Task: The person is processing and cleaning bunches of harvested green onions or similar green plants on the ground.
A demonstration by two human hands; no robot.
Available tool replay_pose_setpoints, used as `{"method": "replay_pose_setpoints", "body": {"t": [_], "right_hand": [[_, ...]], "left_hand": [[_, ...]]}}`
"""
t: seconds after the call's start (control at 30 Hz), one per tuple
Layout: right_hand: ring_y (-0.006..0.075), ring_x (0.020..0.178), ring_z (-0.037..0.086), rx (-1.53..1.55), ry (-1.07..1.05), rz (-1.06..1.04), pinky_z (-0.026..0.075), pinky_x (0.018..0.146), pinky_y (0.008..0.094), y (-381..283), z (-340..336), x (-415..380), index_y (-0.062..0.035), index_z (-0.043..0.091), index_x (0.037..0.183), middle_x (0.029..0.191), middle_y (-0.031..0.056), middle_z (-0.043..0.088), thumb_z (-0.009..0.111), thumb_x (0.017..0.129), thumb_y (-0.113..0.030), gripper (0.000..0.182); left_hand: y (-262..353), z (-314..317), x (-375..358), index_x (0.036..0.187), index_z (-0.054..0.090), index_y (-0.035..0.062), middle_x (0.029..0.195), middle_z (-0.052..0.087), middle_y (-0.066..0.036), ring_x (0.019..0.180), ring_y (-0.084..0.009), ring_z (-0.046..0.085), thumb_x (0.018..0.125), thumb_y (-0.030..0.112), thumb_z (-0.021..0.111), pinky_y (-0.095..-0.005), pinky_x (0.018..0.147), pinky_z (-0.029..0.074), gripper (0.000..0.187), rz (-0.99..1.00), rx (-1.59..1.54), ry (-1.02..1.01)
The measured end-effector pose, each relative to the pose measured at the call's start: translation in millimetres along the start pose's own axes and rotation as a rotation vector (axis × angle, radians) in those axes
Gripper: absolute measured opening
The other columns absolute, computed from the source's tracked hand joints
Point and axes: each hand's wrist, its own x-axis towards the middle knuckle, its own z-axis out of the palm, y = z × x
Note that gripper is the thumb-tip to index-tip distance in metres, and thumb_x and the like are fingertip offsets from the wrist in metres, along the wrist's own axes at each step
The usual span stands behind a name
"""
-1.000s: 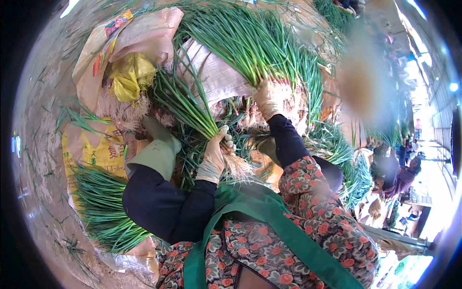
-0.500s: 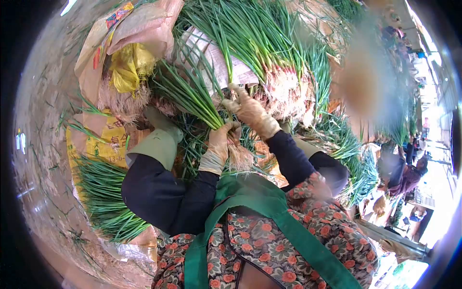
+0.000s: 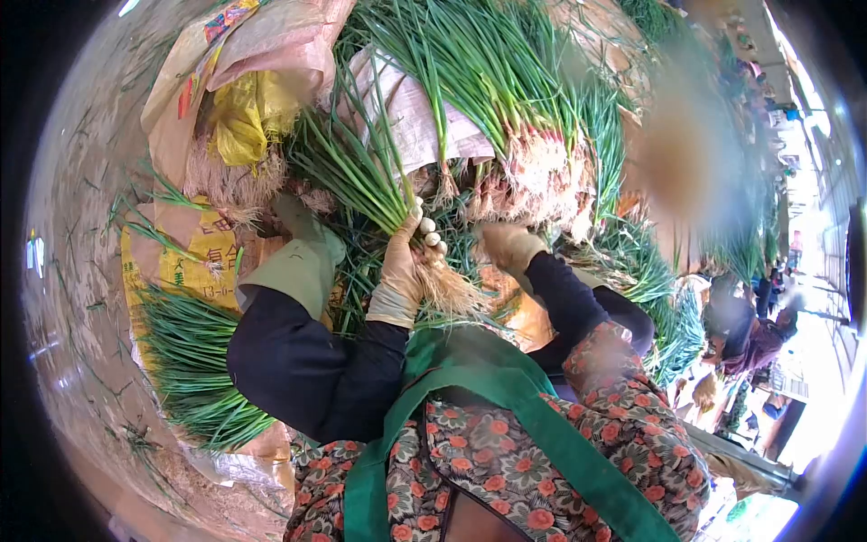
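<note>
My left hand (image 3: 402, 271), in a pale glove, is closed around a bunch of green onions (image 3: 370, 194). Their leaves point up and left, and the stringy roots hang out below the fist toward the lower right. My right hand (image 3: 508, 246), gloved too, is low to the right, apart from that bunch and just under the roots of a big pile of green onions (image 3: 542, 172); its fingers are blurred and partly hidden. A single onion stalk (image 3: 442, 135) lies over a pale sack (image 3: 397, 95) at the pile's left side.
Another heap of green onions (image 3: 194, 361) lies at the left on a yellow printed sack (image 3: 144, 262). Pink woven sacking (image 3: 280, 45) and a yellow bag (image 3: 242, 122) are at the upper left. Loose leaves litter the floor. A person (image 3: 754, 339) sits far right.
My right hand has moved down and right, away from the onion stalk it was beside. White bulb ends now show at my left hand, which keeps hold of the bunch.
</note>
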Motion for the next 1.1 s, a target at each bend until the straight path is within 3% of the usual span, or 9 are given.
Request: {"method": "replay_pose_setpoints", "body": {"t": [0.1,0.33,0.5,0.6,0.87,0.97,1.03,1.07,1.1], "right_hand": [[0.0371,0.086,0.06,0.593,0.451,0.248,0.046,0.077,0.0438,-37,-75,38,-0.0027,0.057,0.096,0.086,0.0237,0.062,0.048,0.088,-0.034,0.033],[0.0355,0.078,0.062,0.447,0.473,0.113,0.048,0.069,0.0428,-77,-93,36,0.0003,0.059,0.096,0.08,0.0228,0.062,0.054,0.087,-0.028,0.03],[0.0306,0.075,0.061,0.298,0.073,-0.334,0.047,0.068,0.041,-79,-66,-28,-0.0024,0.057,0.1,0.08,0.0172,0.061,0.051,0.088,-0.023,0.025],[0.0232,0.069,0.059,1.151,0.026,-0.244,0.047,0.065,0.0305,-47,-67,-12,-0.0035,0.058,0.101,0.077,0.008,0.06,0.053,0.089,-0.031,0.031],[0.0186,0.057,0.06,1.054,0.178,0.15,0.047,0.053,0.033,-97,-66,20,-0.0022,0.061,0.095,0.065,0.0099,0.061,0.052,0.088,-0.042,0.042],[0.0256,0.062,0.062,0.228,0.603,0.166,0.049,0.062,0.0376,-96,-43,24,-0.0074,0.062,0.088,0.073,0.009,0.064,0.049,0.089,-0.028,0.024],[0.0303,0.065,0.062,-0.112,0.561,0.242,0.05,0.064,0.0419,-41,9,61,-0.0099,0.06,0.081,0.071,0.0106,0.062,0.048,0.086,-0.024,0.019],[0.0327,0.075,0.064,0.157,0.351,0.419,0.05,0.066,0.0433,-30,-5,44,-0.0101,0.058,0.105,0.085,0.0172,0.064,0.044,0.089,-0.028,0.028],[0.0325,0.074,0.064,0.175,0.261,0.388,0.05,0.065,0.0427,-19,-8,34,-0.0085,0.058,0.103,0.082,0.0177,0.063,0.045,0.089,-0.03,0.029]], "left_hand": [[-1,-10,6,0.105,0.054,0.0107,0.071,0.05,0.001,0.057,-0.0127,0.05,0.086,0.02,0.06,-0.03,0.057,0.045,0.022,-0.074,0.011,0.033],[-1,-12,13,0.098,0.055,0.0063,0.076,0.061,-0.005,0.061,-0.0153,0.059,0.086,0.023,0.06,-0.0285,0.053,0.05,0.021,0.041,0.277,0.198],[-14,-30,24,0.089,0.056,0.0058,0.069,0.059,-0.005,0.053,-0.0141,0.056,0.084,0.028,0.064,-0.0266,0.043,0.047,0.024,0.057,0.54,0.103],[-15,-36,24,0.087,0.056,0.006,0.067,0.057,-0.005,0.053,-0.0161,0.056,0.085,0.026,0.061,-0.0267,0.044,0.047,0.02,0.051,0.614,0.094],[-22,-15,5,0.084,0.053,0.007,0.06,0.053,-0.003,0.046,-0.0162,0.052,0.085,0.016,0.058,-0.0272,0.039,0.042,0.01,0.02,0.436,0.162],[-23,-13,14,0.08,0.051,0.0086,0.056,0.048,-0.001,0.042,-0.0147,0.046,0.085,0.016,0.059,-0.027,0.037,0.039,0.012,0.021,0.505,0.242],[-24,-14,9,0.083,0.052,0.009,0.056,0.046,0.0,0.045,-0.0144,0.048,0.085,0.016,0.059,-0.0286,0.042,0.044,0.01,-0.02,0.37,0.091],[-21,-15,5,0.086,0.052,0.0092,0.057,0.047,0.0,0.046,-0.0142,0.048,0.085,0.017,0.059,-0.0291,0.044,0.045,0.01,-0.037,0.335,0.012],[-15,-10,6,0.092,0.052,0.0102,0.059,0.047,0.0,0.047,-0.0137,0.049,0.084,0.016,0.06,-0.0305,0.046,0.047,0.013,-0.065,0.243,-0.132]]}}
